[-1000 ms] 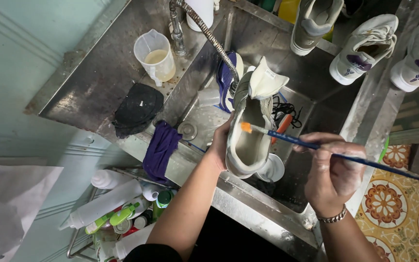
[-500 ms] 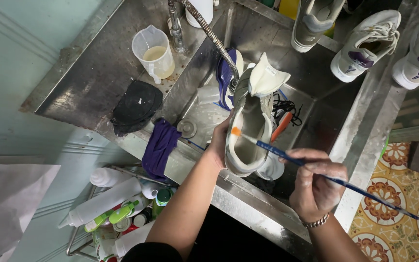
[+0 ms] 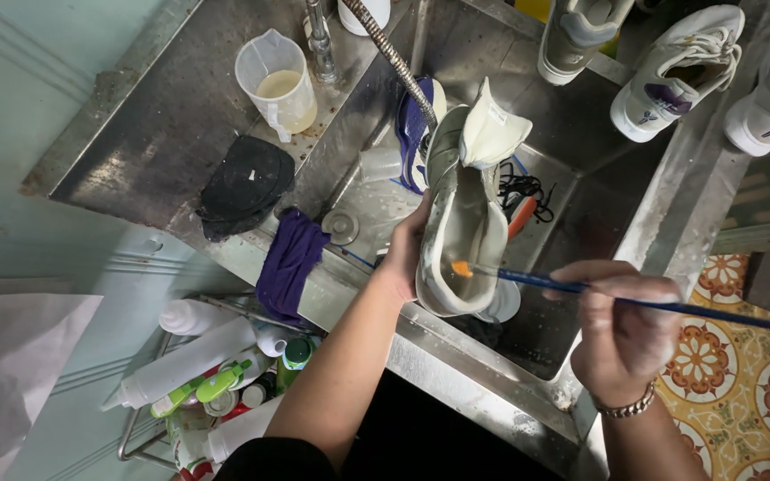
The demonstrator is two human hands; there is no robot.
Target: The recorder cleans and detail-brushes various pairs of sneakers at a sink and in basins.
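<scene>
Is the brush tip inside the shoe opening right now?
Yes, the orange tip of the blue-handled brush held by the right hand sits inside the opening of the shoe, which the left hand grips.

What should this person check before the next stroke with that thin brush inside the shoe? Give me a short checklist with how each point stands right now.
1. Left hand has a firm hold on the pale grey sneaker: ok, fingers wrap its side.
2. Orange bristle tip of the long blue-handled brush is inside the shoe opening: ok.
3. Right hand grips the brush handle: ok, pinched near the middle.
4. Shoe is held over the steel sink: ok.
5. White tongue is folded back out of the brush's way: ok.
6. Enough cleaning fluid on the bristles: cannot tell; the clear plastic jug of cloudy liquid stands on the drainboard, apart from the hands.
</scene>
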